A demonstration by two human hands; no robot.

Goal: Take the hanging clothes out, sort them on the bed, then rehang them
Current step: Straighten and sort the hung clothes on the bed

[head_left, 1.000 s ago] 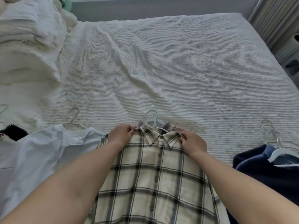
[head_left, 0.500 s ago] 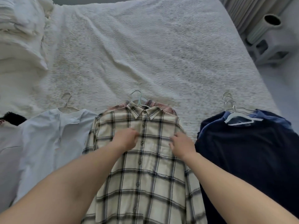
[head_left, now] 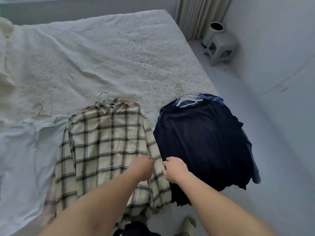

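Observation:
A cream plaid shirt (head_left: 102,147) lies flat on the bed (head_left: 110,57) on a pale hanger (head_left: 104,97), with a pink garment (head_left: 131,103) peeking out beneath its collar. My left hand (head_left: 141,168) and my right hand (head_left: 175,170) meet at the shirt's right sleeve, fingers curled onto the sleeve edge. A stack of navy tops (head_left: 204,142) on white hangers (head_left: 185,101) lies to the right, touching my right hand's side. A light blue shirt (head_left: 22,159) on a wire hanger (head_left: 40,109) lies to the left.
Rumpled white bedding (head_left: 5,74) is piled at the bed's left. The navy stack hangs over the bed's right edge. On the floor beyond stand a small stool (head_left: 221,51) with a ribbed vase (head_left: 213,34) beside a curtain (head_left: 196,14).
Both hands slid from the collar down the shirt's front and then right to its right sleeve. My view swung right, bringing the floor and stool into sight.

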